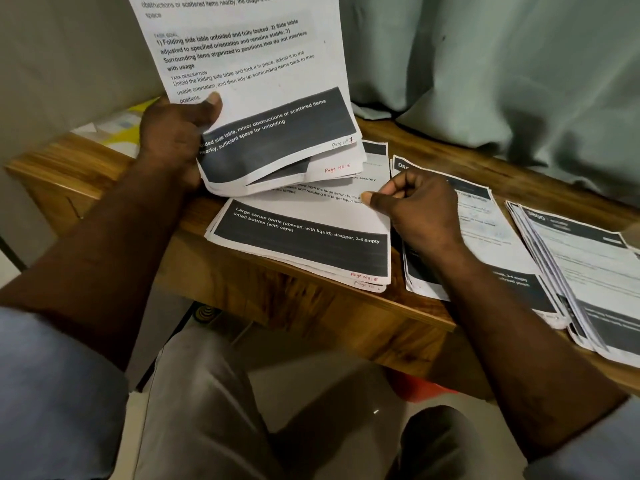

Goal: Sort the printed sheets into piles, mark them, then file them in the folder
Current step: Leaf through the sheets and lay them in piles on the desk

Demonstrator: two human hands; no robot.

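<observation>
your right hand (415, 206) is pinching the right edge of the top sheet of the near pile (301, 237) on the table (311, 306), and beyond it your left hand (176, 136) is gripping a raised bundle (277, 140) of seemingly light, floppy sheets by its lower edge.

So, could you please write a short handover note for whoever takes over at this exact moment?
Left hand grips a raised sheaf of sheets.
Right hand pinches the edge of the top sheet of the left pile.
Middle pile and right pile lie beside it on the table.
Done: three piles formed; red page numbers are on some sheets.
Left: sort the sheaf, finish marking, file everything. No folder is clearly visible.
</observation>
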